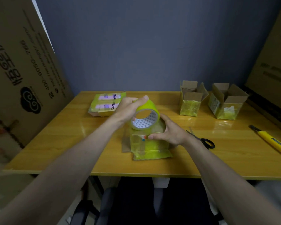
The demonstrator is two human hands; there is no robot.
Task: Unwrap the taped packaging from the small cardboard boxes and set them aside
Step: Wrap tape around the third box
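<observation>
At the centre of the frame, the left hand [126,109] grips a roll of yellow-green tape [145,115], thumb over the top of the roll and fingers curled into its core. Just below it, a small cardboard box [150,146] wrapped in yellow-green tape stands on the wooden table [58,143]; the right hand [170,133] cups the box's upper right side, fingers curled round its top with the thumb tip against its front edge. Right of that hand lie black-handled scissors [203,140], and near the right edge a yellow utility knife [272,141]. Toward the upper right of the table stand two opened boxes [191,99] and [225,102], flaps up, side by side but apart. Toward the upper left of the table lies a flat taped package [106,103] with printed lettering. Large cardboard sheets [23,62] lean at both sides.
</observation>
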